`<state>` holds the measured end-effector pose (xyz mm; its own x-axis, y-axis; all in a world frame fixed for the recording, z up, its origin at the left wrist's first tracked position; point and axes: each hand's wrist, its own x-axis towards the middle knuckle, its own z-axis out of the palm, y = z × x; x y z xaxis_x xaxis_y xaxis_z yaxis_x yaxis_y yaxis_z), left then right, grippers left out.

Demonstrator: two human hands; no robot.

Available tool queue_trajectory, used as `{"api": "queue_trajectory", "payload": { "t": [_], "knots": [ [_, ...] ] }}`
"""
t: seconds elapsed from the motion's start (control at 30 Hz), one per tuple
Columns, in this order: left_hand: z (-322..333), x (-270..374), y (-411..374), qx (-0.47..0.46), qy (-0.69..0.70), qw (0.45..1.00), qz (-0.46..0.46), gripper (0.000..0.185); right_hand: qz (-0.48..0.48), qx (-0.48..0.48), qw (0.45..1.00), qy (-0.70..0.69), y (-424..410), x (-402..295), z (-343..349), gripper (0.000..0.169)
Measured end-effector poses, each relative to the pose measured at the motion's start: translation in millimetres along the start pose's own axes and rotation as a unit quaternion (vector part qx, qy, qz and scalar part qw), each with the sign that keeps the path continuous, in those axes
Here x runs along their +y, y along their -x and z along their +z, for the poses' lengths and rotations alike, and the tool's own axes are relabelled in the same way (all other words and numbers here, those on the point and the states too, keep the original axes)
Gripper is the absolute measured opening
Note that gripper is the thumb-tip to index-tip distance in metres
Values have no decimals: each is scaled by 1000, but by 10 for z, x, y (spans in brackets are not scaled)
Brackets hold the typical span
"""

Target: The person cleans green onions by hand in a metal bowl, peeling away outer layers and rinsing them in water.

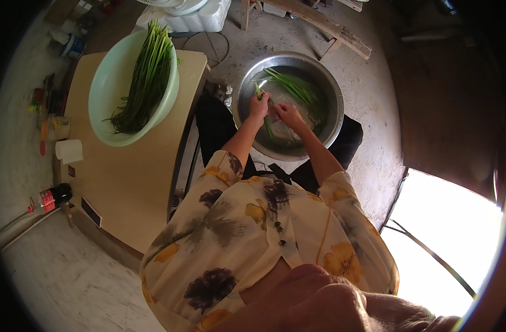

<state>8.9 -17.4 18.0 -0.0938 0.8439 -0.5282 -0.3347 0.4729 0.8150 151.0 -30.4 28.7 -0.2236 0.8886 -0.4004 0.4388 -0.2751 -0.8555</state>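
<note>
Before me stands a round metal basin (pixel 336 124) with water and long green stalks (pixel 292 85) lying in it, toward its far and right side. My left hand (pixel 260 105) is closed around a few green stalks over the basin's left part; their leaves hang down below it. Just to the right, my right hand (pixel 287 114) has its fingers curled close to those stalks; whether it grips anything is too small to tell. A pale green plastic basin (pixel 101 99) on the table at left holds a large bundle of long green leafy vegetables (pixel 149 79).
The beige table (pixel 128 186) carries a paper roll (pixel 69 151), a phone-like dark object (pixel 91 211) and a cola bottle (pixel 49 199) near its left edge. A wooden bench (pixel 315 20) and a white fan on foam (pixel 186 16) stand beyond the metal basin.
</note>
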Motion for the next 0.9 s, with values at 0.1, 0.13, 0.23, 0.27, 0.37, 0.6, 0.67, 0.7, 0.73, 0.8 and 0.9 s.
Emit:
{"api": "queue_trajectory", "payload": {
  "t": [0.1, 0.13, 0.23, 0.27, 0.37, 0.6, 0.67, 0.7, 0.73, 0.8, 0.9],
  "knots": [
    [-9, -78, -55, 44, -15, 999, -5, 16, 34, -50, 998, -8, 158, 124, -161, 34],
    [-3, -117, -95, 67, -10, 998, 1, 16, 25, -63, 997, 29, 226, 178, -235, 33],
    [-49, -217, -223, 90, 8, 996, 14, 17, -17, -90, 978, 188, 424, 345, -499, 30],
    [-17, -214, -222, 108, 9, 994, 13, 15, -40, -92, 957, 272, 480, 417, -605, 29],
    [-56, -182, -213, 121, 17, 992, 16, 13, -74, -2, 931, 358, 610, 222, -643, 26],
    [4, -59, 22, 2, 42, 999, -7, 13, -182, 124, 945, 241, 105, -60, -146, 30],
    [18, 30, 91, -17, 24, 999, -21, 13, -102, 93, 979, 152, 2, -36, -13, 28],
    [-10, 42, 89, 2, 24, 999, -23, 13, -63, 73, 990, 108, -60, -21, 54, 27],
    [19, 52, 90, 13, 25, 999, -25, 14, -37, 84, 994, 61, -177, 145, 71, 25],
    [57, 4, 65, 19, 25, 999, -29, 14, 20, 109, 993, -32, -348, 415, 65, 23],
    [-3, -150, -26, 30, 18, 999, -20, 16, 60, 77, 989, -107, -348, 405, 130, 20]
  ]
}}
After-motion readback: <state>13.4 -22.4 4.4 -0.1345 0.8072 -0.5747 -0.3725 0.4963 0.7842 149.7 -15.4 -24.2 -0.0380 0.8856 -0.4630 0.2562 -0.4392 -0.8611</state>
